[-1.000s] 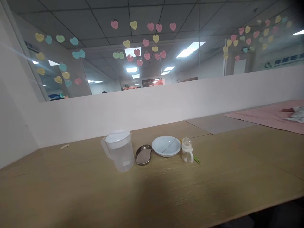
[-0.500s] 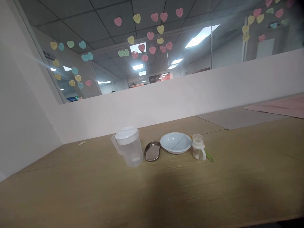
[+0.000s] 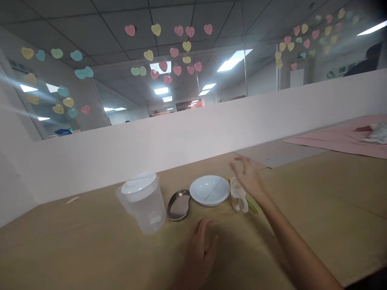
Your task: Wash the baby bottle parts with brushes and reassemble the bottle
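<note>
My right hand (image 3: 248, 177) is over the small clear bottle with a white handle (image 3: 238, 198), its fingers apart and nothing seen in them. Low in the middle, my left hand (image 3: 201, 251) has its fingers spread, holding nothing, in front of the white bowl (image 3: 210, 190). A kidney-shaped metal tray (image 3: 179, 205) lies left of the bowl. Farther left stands a translucent pitcher with a white lid (image 3: 148, 205). Partly behind the bottle lies a green tool (image 3: 253, 206).
The wooden table (image 3: 90, 249) meets a low white wall (image 3: 187, 141) under glass with heart-shaped notes. A pink cloth (image 3: 332, 135) lies at the back right, beside a grey sheet (image 3: 281, 155). A thin pale piece (image 3: 73, 199) rests at the back left.
Both hands have come into view, the right over the bottle and the left before the bowl. The view has turned to the right, so more of the pink cloth shows.
</note>
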`<state>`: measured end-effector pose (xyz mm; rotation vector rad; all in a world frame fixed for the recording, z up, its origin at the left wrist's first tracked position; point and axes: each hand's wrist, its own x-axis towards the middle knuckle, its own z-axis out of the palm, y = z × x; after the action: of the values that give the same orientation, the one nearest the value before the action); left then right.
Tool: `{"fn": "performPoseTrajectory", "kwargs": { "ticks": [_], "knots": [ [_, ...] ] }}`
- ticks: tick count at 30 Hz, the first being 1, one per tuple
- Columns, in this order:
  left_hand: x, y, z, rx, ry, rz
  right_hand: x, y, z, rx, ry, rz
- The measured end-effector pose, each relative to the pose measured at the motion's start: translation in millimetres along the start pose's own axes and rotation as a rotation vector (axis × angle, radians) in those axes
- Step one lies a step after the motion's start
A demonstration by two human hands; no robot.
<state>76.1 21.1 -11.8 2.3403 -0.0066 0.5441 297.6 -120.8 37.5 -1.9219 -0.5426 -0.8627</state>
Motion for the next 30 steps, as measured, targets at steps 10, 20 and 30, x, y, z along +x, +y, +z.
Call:
{"fn": "performPoseTrajectory", "kwargs": {
  "ticks": [10,20,30],
  "knots": [
    [48.6,-61.4,33.1,0.277,0.078,0.111,-28.5,6.7,34.8,-0.294,-0.133,0.016],
    [70.1,-83.2,34.5,0.513,0.138,0.246,-29.5,14.9,34.1,-0.303,-0.081,-0.007],
    [48.9,-72.6,5.6,0.515,0.164,0.242,-30.2,16.6,32.6,-0.34,-0.069,-0.012]
  ]
}}
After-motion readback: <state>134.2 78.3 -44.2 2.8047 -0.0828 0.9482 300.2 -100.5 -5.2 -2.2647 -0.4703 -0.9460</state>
